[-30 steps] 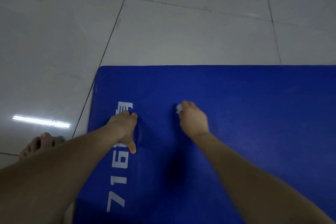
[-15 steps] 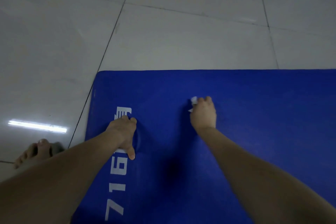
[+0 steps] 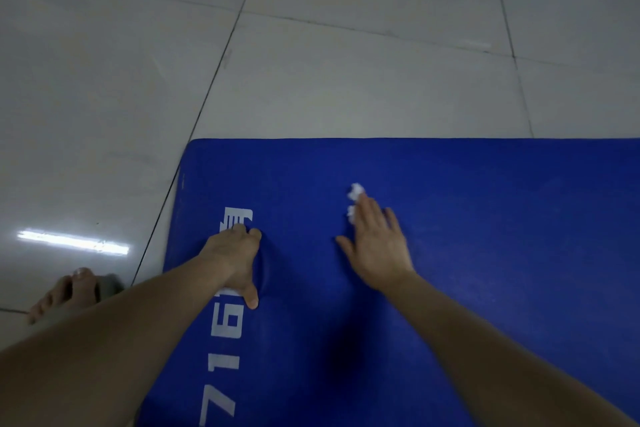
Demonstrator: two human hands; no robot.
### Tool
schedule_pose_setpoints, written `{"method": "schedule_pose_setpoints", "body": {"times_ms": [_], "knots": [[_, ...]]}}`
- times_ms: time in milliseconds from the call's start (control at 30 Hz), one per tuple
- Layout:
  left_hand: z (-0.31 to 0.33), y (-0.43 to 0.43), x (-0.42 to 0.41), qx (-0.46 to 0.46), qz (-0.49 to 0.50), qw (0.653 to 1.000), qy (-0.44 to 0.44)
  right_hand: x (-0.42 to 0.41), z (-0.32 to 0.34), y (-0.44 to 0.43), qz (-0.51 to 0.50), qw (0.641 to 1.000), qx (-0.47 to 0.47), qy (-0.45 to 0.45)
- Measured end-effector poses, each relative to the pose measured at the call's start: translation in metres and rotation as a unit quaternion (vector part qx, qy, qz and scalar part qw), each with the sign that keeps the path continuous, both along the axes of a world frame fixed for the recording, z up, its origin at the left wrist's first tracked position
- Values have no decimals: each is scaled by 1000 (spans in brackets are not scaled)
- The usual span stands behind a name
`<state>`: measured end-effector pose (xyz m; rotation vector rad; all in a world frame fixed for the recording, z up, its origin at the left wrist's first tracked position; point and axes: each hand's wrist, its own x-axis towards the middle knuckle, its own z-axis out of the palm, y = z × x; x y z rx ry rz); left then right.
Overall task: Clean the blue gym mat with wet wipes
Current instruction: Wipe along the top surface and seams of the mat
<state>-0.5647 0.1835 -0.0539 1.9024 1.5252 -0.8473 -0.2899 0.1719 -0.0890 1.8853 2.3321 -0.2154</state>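
Fingers [image 3: 369, 218] of our right hand [image 3: 377, 246] lie straight and together, pressing the crumpled white wet wipe [image 3: 355, 192], which peeks out at their far tips, onto the flat blue foam gym mat [image 3: 485, 236] mid-wipe, while our bent-fingered left hand [image 3: 232, 260] braces it, so next we likely sweep rightward.

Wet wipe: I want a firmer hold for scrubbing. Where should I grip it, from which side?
Probably the bunched white end of the wet wipe poking beyond the right hand. Come from above, curling fingers over it: it lies pressed flat on the mat.
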Motion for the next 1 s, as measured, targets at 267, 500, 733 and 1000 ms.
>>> {"method": "schedule_pose_setpoints", "body": {"times_ms": [267, 500, 733, 1000], "knots": [[-1, 3, 2, -5, -8, 1000, 11, 48, 2, 35, -259, 964, -57, 1], [-2, 4, 1, -2, -17, 1000, 14, -86, -6, 33, -86, 994, -35, 65], [-2, 3, 0, 3, -15, 1000, 3, -86, -13, 35, 130, 991, -23, 0], [-4, 2, -3, 3, -11, 1000, -11, 49, -7, 68, -99, 992, -21, -71]]}}
